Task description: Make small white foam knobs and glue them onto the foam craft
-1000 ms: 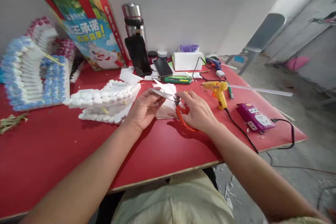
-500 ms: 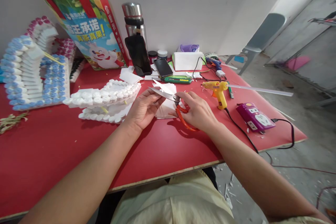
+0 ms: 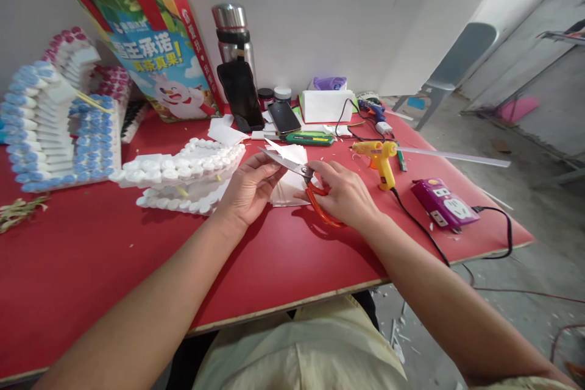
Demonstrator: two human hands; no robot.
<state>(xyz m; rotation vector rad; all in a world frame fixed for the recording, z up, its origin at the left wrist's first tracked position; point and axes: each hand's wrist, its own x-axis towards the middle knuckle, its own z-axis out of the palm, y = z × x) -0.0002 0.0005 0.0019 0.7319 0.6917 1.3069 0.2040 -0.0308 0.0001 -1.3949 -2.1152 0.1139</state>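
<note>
My right hand [image 3: 345,192] grips scissors [image 3: 315,192] by their orange-red handles. The metal blades point left and reach over the fingers of my left hand [image 3: 253,189]. That hand is closed in a pinch beside the blades; what lies between its fingers is mostly hidden. A pointed white piece [image 3: 284,148], seemingly paper, shows just above the blades. Beneath both hands, a stack of white paper [image 3: 287,192] lies on the red table [image 3: 274,268]. Left of my left hand stands a curved white model [image 3: 178,167] edged with rounded white lumps.
A yellow glue gun [image 3: 381,158] and a purple power strip [image 3: 443,204] with cords lie on the right. Behind are a green utility knife [image 3: 311,138], a leaning phone [image 3: 241,94], a steel flask [image 3: 231,24] and a printed bag [image 3: 159,55]. A blue-and-white model [image 3: 41,128] stands left.
Almost nothing differs. The scissors and the fingers of my left hand have shifted very slightly; both hands keep their places over the paper stack.
</note>
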